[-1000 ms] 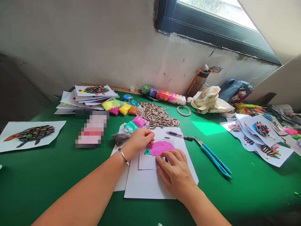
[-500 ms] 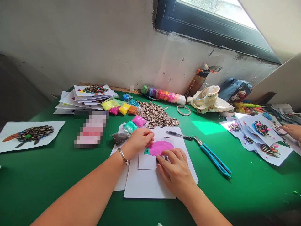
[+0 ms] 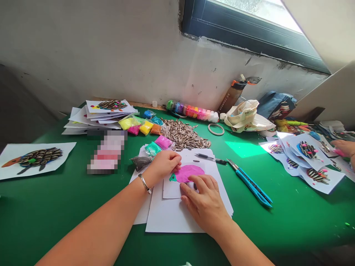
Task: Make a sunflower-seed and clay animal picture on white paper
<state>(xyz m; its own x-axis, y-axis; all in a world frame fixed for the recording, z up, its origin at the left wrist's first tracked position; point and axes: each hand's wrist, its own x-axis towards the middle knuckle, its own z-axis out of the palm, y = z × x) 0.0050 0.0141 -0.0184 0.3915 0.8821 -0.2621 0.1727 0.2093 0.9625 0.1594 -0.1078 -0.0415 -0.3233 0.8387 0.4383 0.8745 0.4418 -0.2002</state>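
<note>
A flat magenta clay oval [image 3: 191,172] with a small green clay head [image 3: 173,177] lies on a small white sheet [image 3: 171,192], which rests on larger white paper [image 3: 174,221]. My left hand [image 3: 166,162] is pinched closed at the oval's upper left; what its fingertips hold is hidden. Bent and spread, the fingers of my right hand [image 3: 205,195] rest at the oval's lower edge. A dark piece [image 3: 195,186] shows between them, and they cover part of the sheet. Above the oval, a lone sunflower seed [image 3: 196,161] and a black pen [image 3: 210,159] lie on the paper.
Sunflower seeds [image 3: 185,135] are heaped behind the paper, beside bagged coloured clay [image 3: 146,127]. A blue utility knife [image 3: 251,184] lies to the right with its blade out. Finished seed pictures [image 3: 307,151] lie near another person's hand [image 3: 345,147]. Further back stands a bottle [image 3: 232,96].
My right hand has shifted slightly left, and its fingers now cover a dark spot at the oval's lower edge. My left hand stays put. Something pink now shows by the other person's hand.
</note>
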